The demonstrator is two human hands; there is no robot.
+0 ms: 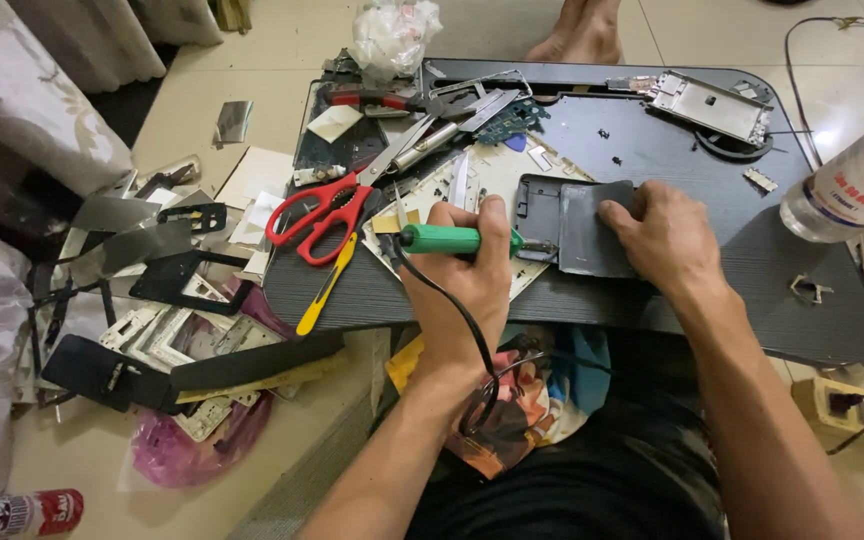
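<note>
The left hand (pixel 462 275) is curled tight around the green handle of a soldering iron (pixel 457 240), which lies level with its metal tip pointing toward the other hand; its black cord (pixel 462 320) loops back along the wrist. The right hand (pixel 667 240) lies palm down with fingers spread, pressing on a dark grey flat panel (pixel 587 240) that rests over a black phone frame (pixel 537 215). The iron's tip sits at the panel's near edge, just between the two hands. All of this rests on a black counter (pixel 752 290) across the person's lap.

Just beyond the left hand lie red-handled scissors (pixel 322 215), and a yellow-handled tool (pixel 324 290) lies beside them. Farther off, past the fingers, sit a small green circuit board (pixel 512 120) and a white crumpled bag (pixel 392 35). Beyond the right hand lies a silvery metal phone chassis (pixel 712 105), and to its outer side a clear plastic bottle (pixel 852 185) lies on its side. Out past the left arm, the floor (pixel 82 450) carries a heap of black and white phone frames (pixel 167 340).
</note>
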